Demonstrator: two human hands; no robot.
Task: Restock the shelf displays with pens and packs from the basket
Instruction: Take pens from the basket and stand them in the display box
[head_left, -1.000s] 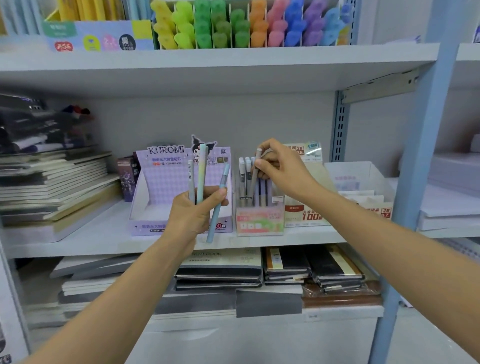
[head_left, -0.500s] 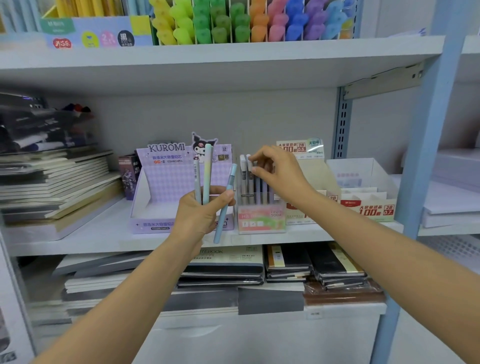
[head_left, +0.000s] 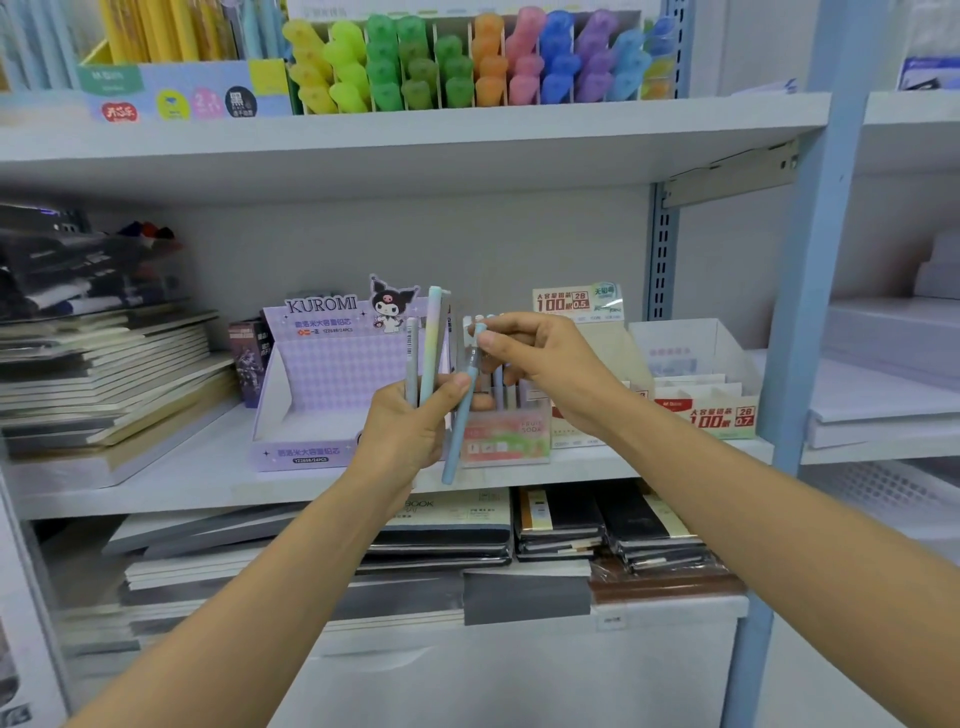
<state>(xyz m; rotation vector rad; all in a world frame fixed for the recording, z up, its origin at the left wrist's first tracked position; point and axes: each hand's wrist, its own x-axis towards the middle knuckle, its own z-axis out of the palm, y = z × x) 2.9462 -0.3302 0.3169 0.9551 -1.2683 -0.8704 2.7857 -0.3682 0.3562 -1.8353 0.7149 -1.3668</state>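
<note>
**Restocking midway: pens in hand, not yet shelved**

Head view: the left hand (head_left: 410, 431) grips three pens (head_left: 431, 343) before the shelf (head_left: 182, 478). The right hand (head_left: 545, 358) pinches the blue pen (head_left: 464, 410) by its top. The pen box (head_left: 506, 441) behind is partly filled.

Stacked notebooks (head_left: 119, 384) lie at left; wrapped dark notebooks (head_left: 649, 535) lie lower, centre-right; blue upright post (head_left: 808, 312) stands right.

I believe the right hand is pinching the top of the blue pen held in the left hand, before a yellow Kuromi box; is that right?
Not quite: the head view shows the Kuromi box is purple, not yellow. The right hand does pinch the top of the blue pen held in the left hand.
</note>
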